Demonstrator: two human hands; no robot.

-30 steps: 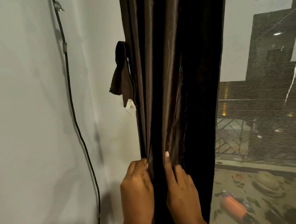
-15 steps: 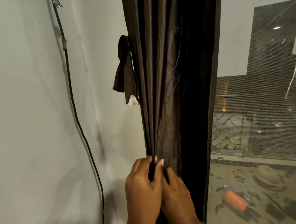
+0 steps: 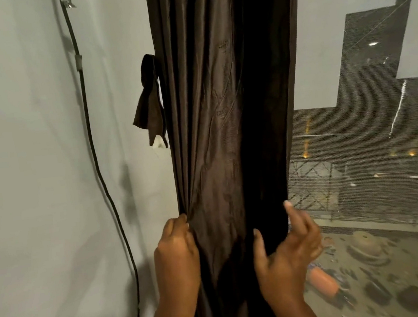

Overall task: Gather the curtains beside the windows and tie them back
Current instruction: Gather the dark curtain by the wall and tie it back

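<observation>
Nearest the camera, both forearms rise from the bottom edge to the curtain (image 3: 218, 157), one hand on each side of it. The left hand (image 3: 175, 254) has its fingers curled onto the curtain's left edge, pinching a bunch of folds at the fingertips. The right hand (image 3: 287, 248) cups the curtain's right edge, thumb pressed against the front of the dark fabric and fingers loosely bent around behind it; how firmly it holds I cannot tell. The curtain hangs upright as a gathered brown column between the wall (image 3: 37, 176) on the left and the window (image 3: 367, 128) on the right. Just beside its left edge, higher up, a dark tie-back (image 3: 149, 107) dangles loose against the wall, not wrapped around the curtain. Further left a black cable (image 3: 93, 144) runs down the wall. Through the window's mesh, buildings and a few lights show outside
</observation>
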